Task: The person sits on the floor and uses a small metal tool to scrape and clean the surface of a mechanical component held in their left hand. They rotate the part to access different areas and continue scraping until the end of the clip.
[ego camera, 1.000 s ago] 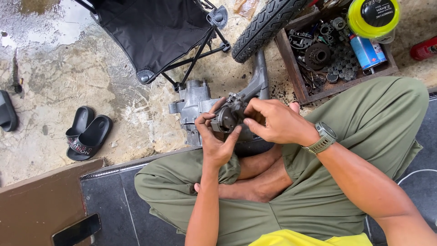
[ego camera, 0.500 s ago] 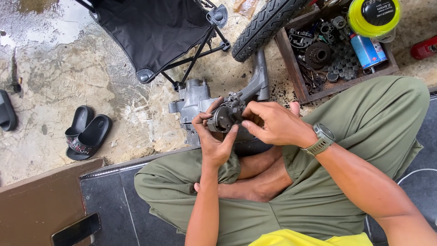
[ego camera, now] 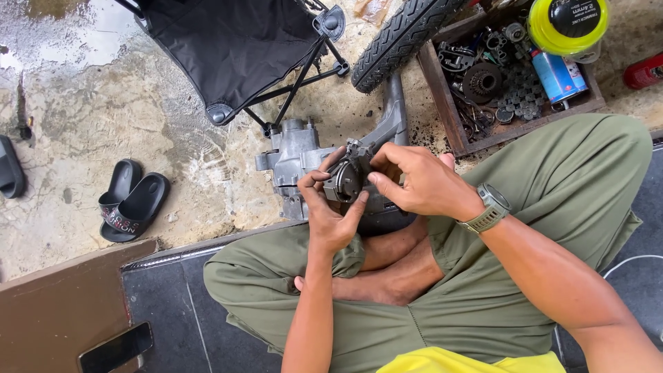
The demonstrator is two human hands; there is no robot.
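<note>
- One view only, from the head camera, looking down on a person seated cross-legged in olive trousers, bare feet tucked under the knees.
- Both hands meet in front of the lap around a small grey metal engine part (ego camera: 347,181), held above the ground just ahead of the feet.
- That part shows a dark round face turned up towards the camera; its long axis runs roughly from lower left to upper right, though the fingers cover too much of it to be sure.
- The left hand (ego camera: 330,211) comes up from below, palm cupped under the part, thumb on the right side and fingers curled up over the left edge, clamped on it.
- The right hand (ego camera: 418,181) reaches in from the right, wrist bent, a grey-green watch (ego camera: 489,207) on it; its thumb and fingertips press on the part's upper right side, closed on it as well.
- Just behind the part, on the stained concrete floor, lies a larger grey engine casing (ego camera: 293,155) with a metal arm (ego camera: 394,117) running up to a black tyre (ego camera: 404,38).
- To the upper right stands a wooden tray (ego camera: 442,103) of gears and greasy bits, with a blue spray can (ego camera: 556,76) and a yellow-green spool (ego camera: 568,24).
- A black folding chair (ego camera: 238,48) stands at the top, black sandals (ego camera: 131,200) lie on the left, and a dark phone (ego camera: 114,349) rests at the lower left.
</note>
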